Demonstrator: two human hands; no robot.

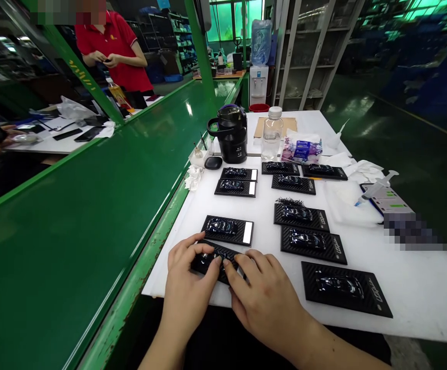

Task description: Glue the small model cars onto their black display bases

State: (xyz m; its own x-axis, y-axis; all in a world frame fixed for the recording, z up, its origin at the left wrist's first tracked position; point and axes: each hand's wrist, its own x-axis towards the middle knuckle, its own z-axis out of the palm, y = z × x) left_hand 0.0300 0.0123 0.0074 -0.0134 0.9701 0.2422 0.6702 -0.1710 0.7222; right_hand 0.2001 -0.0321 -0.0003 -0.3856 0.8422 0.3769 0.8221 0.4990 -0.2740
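Observation:
At the near left edge of the white table, both hands are on a small dark model car on a black carbon-patterned base plate. My left hand grips the car's left end, thumb and fingers curled around it. My right hand has its fingertips pressed on the right side of the car and plate, partly hiding them. Just beyond lies another model car plate with a white label at its right end. To the right, a model car plate with silver lettering lies flat.
Several more car plates lie in loose rows. Behind stand a black jug, a clear bottle and a tissue pack. A syringe and a phone are right. A green conveyor runs left; a person in red stands beyond.

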